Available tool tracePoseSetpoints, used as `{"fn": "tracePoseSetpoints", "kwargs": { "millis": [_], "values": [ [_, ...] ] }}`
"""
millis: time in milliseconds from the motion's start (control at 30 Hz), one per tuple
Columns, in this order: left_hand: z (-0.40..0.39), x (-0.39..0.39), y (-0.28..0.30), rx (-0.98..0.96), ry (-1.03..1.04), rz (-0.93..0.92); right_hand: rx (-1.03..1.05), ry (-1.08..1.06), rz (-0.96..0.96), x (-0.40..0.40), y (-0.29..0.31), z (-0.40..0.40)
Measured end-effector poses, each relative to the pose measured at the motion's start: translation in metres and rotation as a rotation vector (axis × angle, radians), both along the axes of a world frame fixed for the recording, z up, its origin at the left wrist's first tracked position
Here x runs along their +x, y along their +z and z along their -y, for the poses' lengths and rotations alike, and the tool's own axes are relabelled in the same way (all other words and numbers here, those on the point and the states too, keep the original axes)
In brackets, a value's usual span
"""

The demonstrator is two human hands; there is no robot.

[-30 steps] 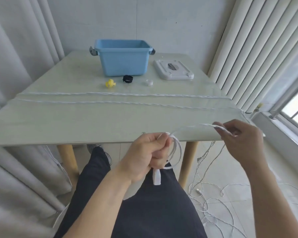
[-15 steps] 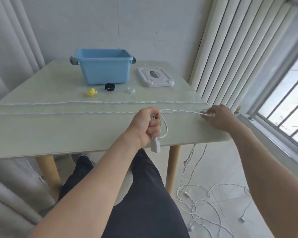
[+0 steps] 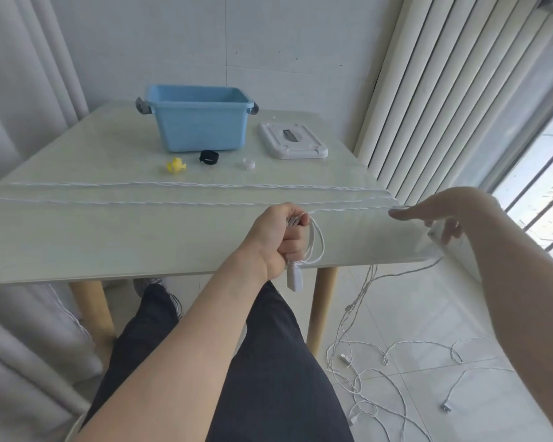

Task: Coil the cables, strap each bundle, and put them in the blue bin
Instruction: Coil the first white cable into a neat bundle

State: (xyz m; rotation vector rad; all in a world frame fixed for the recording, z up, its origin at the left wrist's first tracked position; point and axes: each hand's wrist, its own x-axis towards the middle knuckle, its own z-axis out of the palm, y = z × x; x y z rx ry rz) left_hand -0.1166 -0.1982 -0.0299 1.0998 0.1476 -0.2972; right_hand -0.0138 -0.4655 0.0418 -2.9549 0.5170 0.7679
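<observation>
My left hand (image 3: 276,237) grips a small coil of white cable (image 3: 317,240) above the table's front edge; a white plug (image 3: 293,277) hangs below the fist. From the coil the cable runs right along the table to my right hand (image 3: 441,215), which reaches over the table's right edge with fingers extended; the cable seems to pass under them. Two more white cable runs (image 3: 173,185) stretch across the table. The blue bin (image 3: 200,118) stands at the back. A yellow strap (image 3: 175,165), a black strap (image 3: 208,156) and a white strap (image 3: 248,163) lie in front of it.
A white lid (image 3: 292,140) lies right of the bin. Loose white cable (image 3: 380,371) trails over the table's right edge and tangles on the tiled floor. Vertical blinds (image 3: 444,90) and a window stand on the right, curtains on the left. My legs are under the table.
Both hands rose from below the table edge to over the tabletop. My right hand slid right along the cable to the table's corner and its fingers straightened. The left keeps gripping the coil.
</observation>
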Motion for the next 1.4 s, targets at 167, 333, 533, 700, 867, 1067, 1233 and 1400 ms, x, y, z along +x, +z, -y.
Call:
{"fn": "tracePoseSetpoints", "kwargs": {
  "millis": [167, 333, 533, 700, 867, 1067, 1233, 1400],
  "values": [
    [-0.005, -0.021, -0.006, -0.146, -0.043, -0.049, 0.022, -0.040, 0.015, -0.024, -0.023, 0.006],
    [-0.008, -0.044, -0.020, -0.212, -0.067, -0.112, 0.170, -0.154, 0.126, -0.047, -0.042, 0.009],
    [-0.009, -0.067, -0.040, -0.193, -0.138, -0.170, 0.150, 0.236, 0.667, -0.097, -0.064, -0.008],
    [-0.016, -0.082, -0.059, -0.156, -0.125, -0.249, 0.671, 0.502, 0.661, -0.159, -0.101, -0.068],
    [-0.029, -0.094, -0.077, -0.204, -0.153, -0.253, 1.203, 0.465, 0.376, -0.177, -0.138, -0.107],
    [-0.050, -0.109, -0.088, -0.413, 0.198, -0.225, 1.432, 0.304, 0.272, -0.181, -0.160, -0.127],
    [-0.075, -0.117, -0.111, -0.674, 0.612, -0.137, 0.951, 0.398, 0.254, -0.172, -0.186, -0.120],
    [-0.109, -0.115, -0.131, -0.821, 0.796, -0.058, 0.729, 0.483, 0.235, -0.177, -0.204, -0.116]
  ]
}}
